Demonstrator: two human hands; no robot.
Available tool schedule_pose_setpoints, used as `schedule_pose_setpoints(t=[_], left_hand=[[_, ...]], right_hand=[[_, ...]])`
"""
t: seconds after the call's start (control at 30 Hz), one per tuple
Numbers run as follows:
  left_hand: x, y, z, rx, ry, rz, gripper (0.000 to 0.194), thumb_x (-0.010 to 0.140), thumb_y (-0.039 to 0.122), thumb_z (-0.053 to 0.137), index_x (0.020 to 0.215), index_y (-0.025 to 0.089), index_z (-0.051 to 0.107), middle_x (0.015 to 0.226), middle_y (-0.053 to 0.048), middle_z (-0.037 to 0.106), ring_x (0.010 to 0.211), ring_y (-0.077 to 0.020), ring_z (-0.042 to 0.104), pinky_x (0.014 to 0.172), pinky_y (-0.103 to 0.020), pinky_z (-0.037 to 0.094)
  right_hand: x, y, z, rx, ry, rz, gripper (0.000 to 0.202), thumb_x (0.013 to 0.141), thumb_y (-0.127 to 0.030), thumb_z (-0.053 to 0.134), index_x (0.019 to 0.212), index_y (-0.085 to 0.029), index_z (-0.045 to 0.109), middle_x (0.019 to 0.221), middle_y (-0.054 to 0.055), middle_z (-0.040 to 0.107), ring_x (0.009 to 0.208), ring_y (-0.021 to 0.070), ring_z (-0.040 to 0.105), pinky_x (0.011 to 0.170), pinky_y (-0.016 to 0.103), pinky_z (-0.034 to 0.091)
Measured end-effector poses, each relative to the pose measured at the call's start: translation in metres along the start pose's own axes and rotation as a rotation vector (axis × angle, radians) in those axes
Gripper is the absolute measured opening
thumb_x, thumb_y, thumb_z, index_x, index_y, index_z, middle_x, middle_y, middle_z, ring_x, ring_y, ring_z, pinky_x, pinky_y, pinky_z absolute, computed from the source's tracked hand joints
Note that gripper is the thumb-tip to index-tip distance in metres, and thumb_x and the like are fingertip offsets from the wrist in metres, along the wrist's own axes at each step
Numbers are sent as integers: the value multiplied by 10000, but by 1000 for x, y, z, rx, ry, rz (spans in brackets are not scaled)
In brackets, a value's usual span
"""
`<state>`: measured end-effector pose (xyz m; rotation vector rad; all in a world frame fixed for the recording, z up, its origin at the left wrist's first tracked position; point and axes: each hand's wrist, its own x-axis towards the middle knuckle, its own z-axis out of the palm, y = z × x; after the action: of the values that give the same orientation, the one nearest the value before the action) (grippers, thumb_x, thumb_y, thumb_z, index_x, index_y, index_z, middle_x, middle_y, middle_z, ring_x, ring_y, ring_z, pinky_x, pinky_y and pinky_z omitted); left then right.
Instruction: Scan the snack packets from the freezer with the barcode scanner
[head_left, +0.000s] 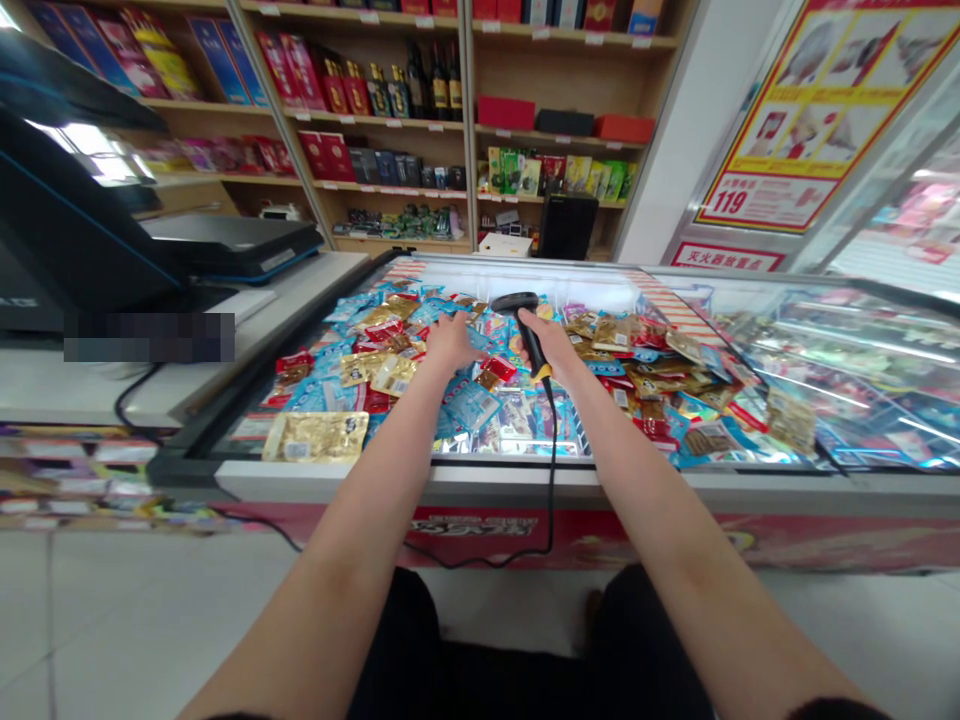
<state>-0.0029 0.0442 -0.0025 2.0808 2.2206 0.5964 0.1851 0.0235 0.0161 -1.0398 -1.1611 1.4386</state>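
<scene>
In my right hand (553,342) is a black barcode scanner (531,340), its head tilted up and toward the left, with a yellow patch near the base of the grip. A black cable (555,440) hangs from the scanner over the freezer's front edge. Among the snack packets lies my left hand (452,343), fingers apart, touching or just above a blue packet (478,340); the contact is hard to make out. Close by are a small red packet (496,372) and a gold packet (394,376). A larger gold packet (315,437) rests at the front left.
The packets lie on the glass top of a long chest freezer (292,480). More packets (667,375) are heaped at the right. A checkout machine (67,200) stands on the white counter (187,390) at left. Stocked shelves (469,120) rise behind; a poster (806,120) hangs right.
</scene>
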Motion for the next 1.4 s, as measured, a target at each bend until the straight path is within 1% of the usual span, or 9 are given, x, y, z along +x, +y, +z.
schedule_pose_setpoints(t=[0.13, 0.23, 0.33, 0.4, 0.47, 0.67, 0.93, 1.23, 1.4], left_hand=[[2, 1, 0, -278, 80, 58, 926, 590, 170, 807, 1452, 194, 469, 1429, -172, 523, 1235, -322, 606, 1057, -402, 474], [7, 0, 1, -435, 158, 46, 850, 601, 143, 757, 1407, 185, 494, 1341, -130, 599, 1146, -266, 633, 989, -368, 513], [10, -2, 1, -514, 160, -49, 588, 632, 191, 743, 1205, 159, 618, 1059, -70, 700, 929, -233, 671, 863, -341, 543], [11, -3, 1, -517, 106, -72, 302, 667, 241, 734, 952, 166, 669, 817, -30, 682, 814, -233, 667, 796, -337, 541], [10, -3, 3, -497, 66, -48, 150, 690, 278, 730, 768, 188, 639, 685, -15, 641, 770, -242, 663, 771, -339, 535], [9, 9, 15, -557, 8, 147, 202, 652, 194, 713, 848, 186, 666, 822, -35, 732, 852, -241, 687, 820, -330, 537], [21, -3, 17, -706, 160, -110, 198, 707, 284, 708, 868, 175, 668, 809, -27, 701, 822, -221, 688, 808, -338, 549], [22, -1, 22, -844, 193, -200, 252, 691, 240, 715, 925, 171, 651, 842, -16, 687, 782, -192, 677, 759, -331, 570], [26, -5, 24, -770, 242, -179, 211, 690, 277, 714, 863, 193, 625, 844, -20, 686, 847, -208, 675, 813, -341, 571]], right_hand=[[-1, -2, 0, 3, 4, 6, 365, 977, -444, 654, 738, -201, 522, 487, -17, 590, 330, 99, 498, 315, 209, 401], [-1, -1, -2, 11, 5, -1, 381, 944, -485, 688, 746, -204, 523, 496, -17, 597, 339, 101, 508, 321, 211, 407], [0, 0, -3, 21, 0, -12, 387, 924, -510, 705, 766, -205, 529, 509, -19, 605, 345, 101, 512, 326, 210, 411], [0, 0, -3, 33, -4, -20, 393, 915, -521, 715, 771, -205, 529, 516, -19, 607, 348, 100, 515, 328, 207, 413], [0, -1, -4, 46, -2, -26, 391, 921, -516, 708, 768, -203, 530, 518, -18, 607, 350, 100, 518, 324, 207, 412], [0, -3, -5, 79, 15, -44, 364, 950, -488, 676, 781, -194, 544, 512, -25, 600, 345, 91, 500, 312, 199, 399], [-2, -4, -7, 94, 13, -87, 438, 873, -594, 732, 798, -203, 548, 528, -31, 604, 361, 94, 511, 321, 204, 408], [-8, -7, -6, 39, -19, -35, 442, 939, -556, 655, 705, -198, 545, 481, -9, 578, 338, 91, 486, 331, 199, 418], [-6, -4, -7, 57, -95, -66, 401, 926, -550, 673, 766, -193, 587, 521, -2, 616, 359, 98, 514, 331, 195, 420]])
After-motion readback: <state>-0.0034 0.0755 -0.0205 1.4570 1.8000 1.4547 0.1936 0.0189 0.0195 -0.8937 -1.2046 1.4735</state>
